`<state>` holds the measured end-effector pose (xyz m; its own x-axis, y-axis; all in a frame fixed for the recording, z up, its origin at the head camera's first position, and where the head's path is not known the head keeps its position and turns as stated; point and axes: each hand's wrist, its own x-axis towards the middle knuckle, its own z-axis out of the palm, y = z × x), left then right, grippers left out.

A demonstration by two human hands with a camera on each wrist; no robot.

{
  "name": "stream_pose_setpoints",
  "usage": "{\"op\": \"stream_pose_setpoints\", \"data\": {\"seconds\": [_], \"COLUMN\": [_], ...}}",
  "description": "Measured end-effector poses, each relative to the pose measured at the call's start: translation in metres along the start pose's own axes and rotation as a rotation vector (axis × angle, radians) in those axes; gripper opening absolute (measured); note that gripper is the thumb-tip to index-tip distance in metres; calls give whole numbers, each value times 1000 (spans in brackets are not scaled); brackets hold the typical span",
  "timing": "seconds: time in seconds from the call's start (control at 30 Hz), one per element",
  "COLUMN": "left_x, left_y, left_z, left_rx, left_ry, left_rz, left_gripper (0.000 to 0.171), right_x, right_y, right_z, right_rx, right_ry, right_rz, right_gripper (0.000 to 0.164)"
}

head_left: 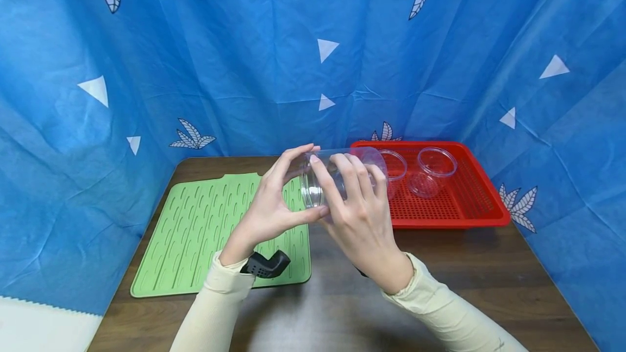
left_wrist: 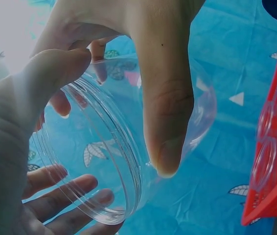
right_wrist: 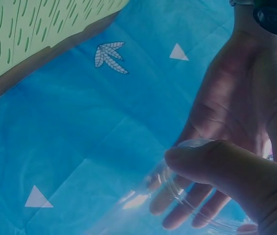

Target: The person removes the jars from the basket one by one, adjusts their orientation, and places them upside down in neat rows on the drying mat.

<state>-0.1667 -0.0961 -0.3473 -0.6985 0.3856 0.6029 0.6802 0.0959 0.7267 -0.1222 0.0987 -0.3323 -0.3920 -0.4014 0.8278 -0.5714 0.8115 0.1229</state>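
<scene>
A clear plastic jar (head_left: 311, 192) lies sideways in the air between both hands, above the table. My left hand (head_left: 266, 205) curves around its ringed mouth end, thumb below and fingers above in the head view. From the right, my right hand (head_left: 361, 208) grips the jar's body, its fingers spread over the top side. The left wrist view shows the ridged rim (left_wrist: 124, 161) between the left thumb and fingers, with a right-hand digit pressed along the body. In the right wrist view, the right thumb (right_wrist: 197, 161) lies across the jar near its rim.
A red basket (head_left: 481, 194) stands at the back right with clear jars in it, one of them (head_left: 435, 164) at its middle. Left of the hands, a green ridged mat (head_left: 195, 232) lies on the brown wooden table (head_left: 464, 276). Blue curtains (head_left: 274, 69) enclose the back and sides.
</scene>
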Motion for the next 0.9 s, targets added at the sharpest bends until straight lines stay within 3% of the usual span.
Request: {"op": "stream_pose_setpoints", "data": {"seconds": [0.17,0.27,0.53,0.73,0.9], "left_x": [-2,-3,-10,-14,-17], "left_y": [0,0,-4,-2,2], "left_z": [-1,-3,-11,-16,-19], "left_rx": [9,28,32,15,-36], "left_ry": [9,22,39,37,29], "left_rz": [-21,-35,-70,-96,-101], "left_gripper": [97,96,94,94,94], "right_x": [0,1,3,-2,-10], "right_y": [-1,-1,20,53,68], "right_z": [-7,-14,-32,-35,-27], "right_rx": [-19,28,412,620,854], "right_ry": [-58,-86,-110,-93,-153], "right_rz": [11,28,149,287,439], "right_gripper": [90,93,117,124,123]}}
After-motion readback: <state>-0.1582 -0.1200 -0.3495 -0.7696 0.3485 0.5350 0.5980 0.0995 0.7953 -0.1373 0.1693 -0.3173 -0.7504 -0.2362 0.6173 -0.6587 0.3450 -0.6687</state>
